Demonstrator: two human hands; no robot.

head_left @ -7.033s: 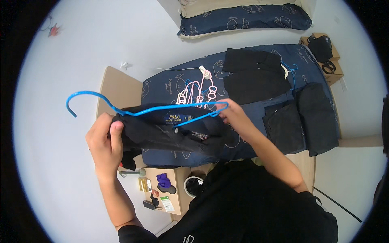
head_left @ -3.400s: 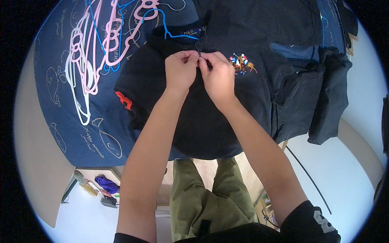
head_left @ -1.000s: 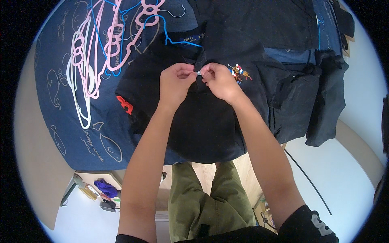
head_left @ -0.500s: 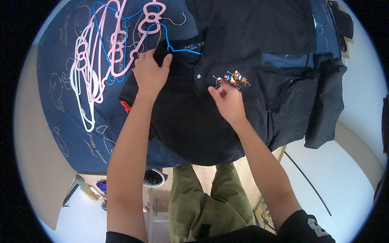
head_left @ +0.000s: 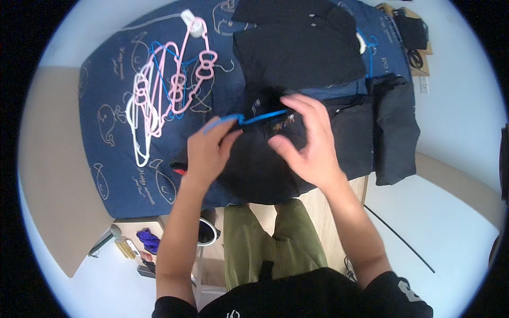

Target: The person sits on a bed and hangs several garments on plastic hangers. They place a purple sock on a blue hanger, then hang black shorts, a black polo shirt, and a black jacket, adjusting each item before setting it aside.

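A black shirt (head_left: pixel 254 177) with a small multicoloured embroidered emblem (head_left: pixel 285 123) lies on the near side of the bed. A blue clothes hanger (head_left: pixel 262 117) stretches across its neck area, its right arm plainly in sight. The fingers of my left hand (head_left: pixel 208 155) are closed around the hanger's left part, and the thumb lies below it by the dark cloth. My right hand (head_left: pixel 314 146) is spread, thumb and fingers wide apart, around the hanger's right end. Whether its fingertips touch the hanger or the shirt I cannot tell.
Pink hangers (head_left: pixel 177 87) and white hangers (head_left: pixel 137 124) lie piled on the patterned blue bedding (head_left: pixel 106 159) at left. More black garments (head_left: pixel 297 58) cover the far side; a folded dark one (head_left: pixel 395 132) is at right. A white-rimmed bin (head_left: pixel 214 236) stands below the bed.
My right hand has left the emblem, moved up and opened beside the hanger's end. My left hand has shifted from the collar onto the hanger. The whole view has shifted.
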